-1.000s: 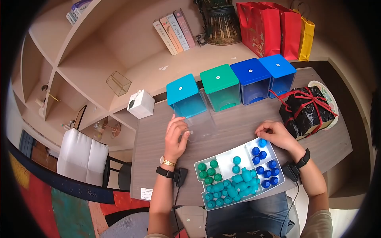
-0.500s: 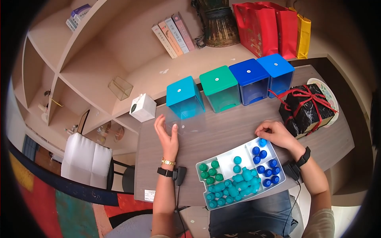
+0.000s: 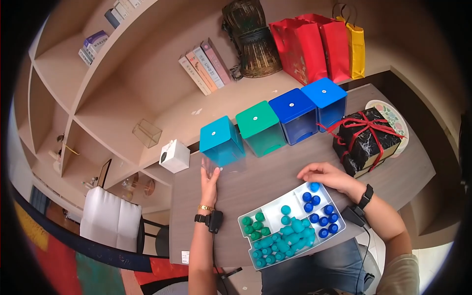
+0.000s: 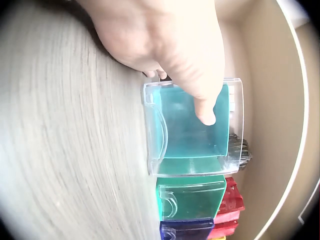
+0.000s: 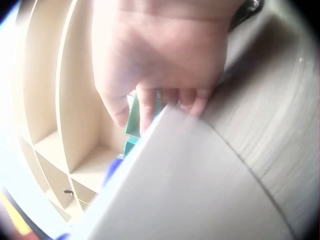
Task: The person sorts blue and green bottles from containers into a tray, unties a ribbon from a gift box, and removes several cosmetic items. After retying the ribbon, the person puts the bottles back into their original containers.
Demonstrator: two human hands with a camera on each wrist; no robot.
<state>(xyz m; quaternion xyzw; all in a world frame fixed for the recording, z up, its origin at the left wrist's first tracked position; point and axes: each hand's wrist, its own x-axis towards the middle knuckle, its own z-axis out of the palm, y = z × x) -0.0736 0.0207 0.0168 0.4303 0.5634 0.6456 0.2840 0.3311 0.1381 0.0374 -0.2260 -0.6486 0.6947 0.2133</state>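
In the head view my left hand (image 3: 208,182) is at the clear drawer (image 4: 152,135) of a teal-topped box (image 3: 216,135), at the box's front left. The left wrist view shows the thumb straight across the drawer's front, the other fingers along its side. A small part of the drawer stands out from the box. My right hand (image 3: 332,178) is by the upper right corner of a white divided tray (image 3: 271,206), fingers extended over the edge. Small bottle-shaped pieces fill it: a teal heap (image 3: 290,238), several green ones (image 3: 255,226), dark blue ones (image 3: 323,221), one bright blue (image 3: 314,187).
Green (image 3: 255,118), dark blue (image 3: 292,104) and bright blue (image 3: 323,91) boxes stand in a row beside the teal one. A white cube (image 3: 175,156) is at the left, a black ribboned box (image 3: 366,142) on a plate at the right. Red bags (image 3: 300,51) stand on the shelf behind.
The left hand has moved forward with the clear drawer, which has slid into the teal box. The right hand has stayed by the tray corner, its fingers a little straighter. The head view has shifted.
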